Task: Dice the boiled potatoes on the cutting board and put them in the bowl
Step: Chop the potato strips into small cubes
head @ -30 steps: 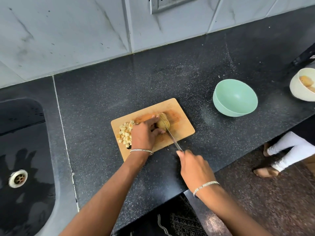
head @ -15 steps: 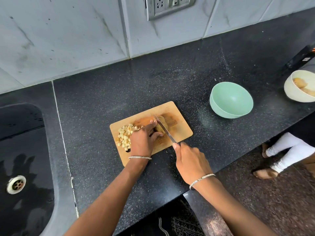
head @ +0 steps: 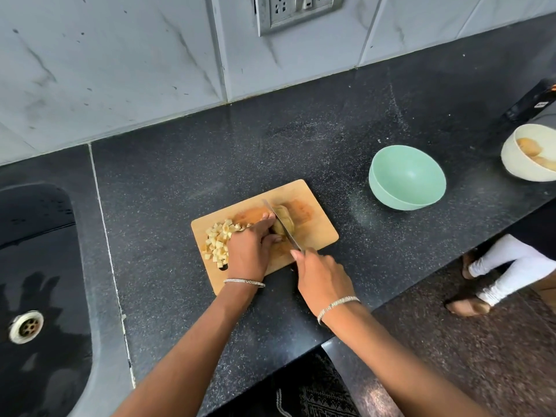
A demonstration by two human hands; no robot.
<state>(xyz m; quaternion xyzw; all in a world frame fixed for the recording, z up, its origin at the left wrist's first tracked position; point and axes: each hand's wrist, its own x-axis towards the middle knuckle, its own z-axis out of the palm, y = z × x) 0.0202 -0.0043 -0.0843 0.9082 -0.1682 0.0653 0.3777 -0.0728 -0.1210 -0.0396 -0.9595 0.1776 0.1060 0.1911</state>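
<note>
Steel knife (head: 282,225) across boiled potato (head: 284,222)

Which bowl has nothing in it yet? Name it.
The mint-green bowl, just right of the cutting board. The cream bowl at the right edge holds potatoes.

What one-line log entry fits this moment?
left hand: steadies potato | right hand: knife slicing | diced pile: on board | green bowl: empty

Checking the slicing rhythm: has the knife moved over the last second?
Yes. The knife has slid forward over the cutting board. Its tip now lies past the potato, nearer the board's far edge.
</note>
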